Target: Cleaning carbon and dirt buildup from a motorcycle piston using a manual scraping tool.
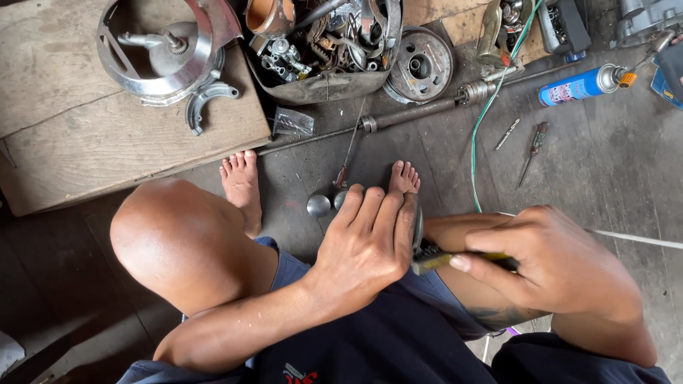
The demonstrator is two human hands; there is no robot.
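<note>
I sit on a dark floor with my knees up and bare feet in view. My left hand lies flat over a round metal part, of which only a grey edge shows beside my fingers. My right hand grips a tool with a yellow and black handle, its tip pressed against that part. What the left hand covers is hidden.
Two small round metal caps lie by my foot. Ahead lie a long steel shaft, a brake drum, a tub of mixed parts, a wooden board with a metal hub, a blue spray can, a screwdriver and a green wire.
</note>
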